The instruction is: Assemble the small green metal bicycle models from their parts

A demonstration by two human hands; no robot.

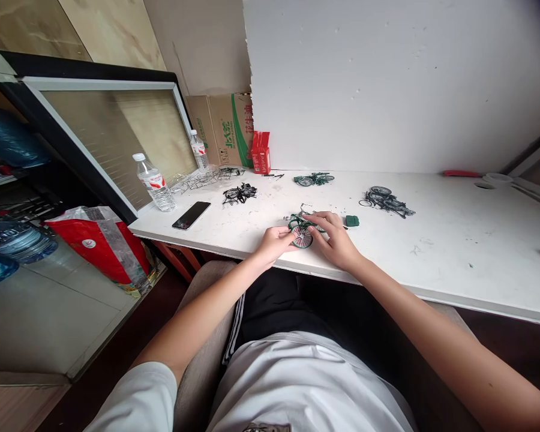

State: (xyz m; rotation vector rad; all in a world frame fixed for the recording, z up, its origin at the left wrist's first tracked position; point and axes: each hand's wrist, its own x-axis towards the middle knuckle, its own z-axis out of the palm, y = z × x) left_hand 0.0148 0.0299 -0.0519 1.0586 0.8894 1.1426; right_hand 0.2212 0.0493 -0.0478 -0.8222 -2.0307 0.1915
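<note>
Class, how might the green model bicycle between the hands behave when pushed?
The green model bicycle would probably roll, given its round spoked wheel. It may tip sideways if left unsupported, as that wheel looks slim. The thin handlebar could bend or snag.

On a white tabletop (432, 258), the bicycle (300, 233) at the clock's centre is dark green with pale spokes. At three o'clock from it comes a green block (352, 221); at nine, a black-faced phone (191, 215); at eleven, a red box (261, 157) and a brown carton (218, 129) banded green. At seven, black trousers (270, 306) carry white side stripes.
</note>
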